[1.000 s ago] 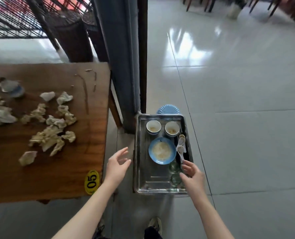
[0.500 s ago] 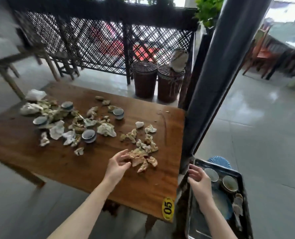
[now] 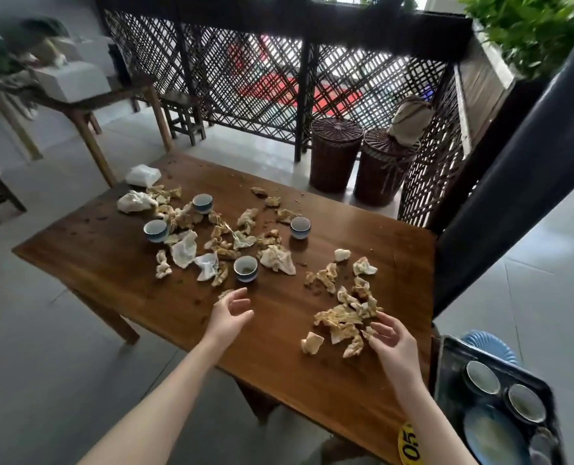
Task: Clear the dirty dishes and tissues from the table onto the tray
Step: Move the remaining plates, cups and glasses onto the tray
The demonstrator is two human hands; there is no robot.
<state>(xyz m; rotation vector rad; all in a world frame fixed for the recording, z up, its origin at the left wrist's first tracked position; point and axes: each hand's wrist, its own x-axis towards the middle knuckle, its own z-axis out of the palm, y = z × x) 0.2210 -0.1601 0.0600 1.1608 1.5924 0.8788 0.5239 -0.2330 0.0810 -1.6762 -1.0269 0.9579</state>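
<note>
Several small blue-and-white cups stand on the brown wooden table (image 3: 111, 263) among many crumpled, stained tissues; the nearest cup (image 3: 245, 268) is just beyond my left hand (image 3: 229, 315), which hovers over the wood with relaxed fingers and holds nothing. My right hand (image 3: 390, 338) is at the near edge of a heap of stained tissues (image 3: 340, 322), its fingertips touching the closest pieces. A metal tray (image 3: 446, 370) sits low at the right, beside the table, carrying two bowls (image 3: 481, 377) and a blue plate (image 3: 493, 437).
A dark pillar (image 3: 513, 182) rises at the table's right edge. Two wicker baskets (image 3: 335, 152) stand behind the table by a lattice fence. A white tissue pack (image 3: 143, 175) lies at the far left corner. A yellow "05" tag (image 3: 409, 443) marks the near edge.
The view swung from the tray up to the table. My right hand left the tray and reached the near tissue heap; my left hand moved out over the table toward the nearest cup.
</note>
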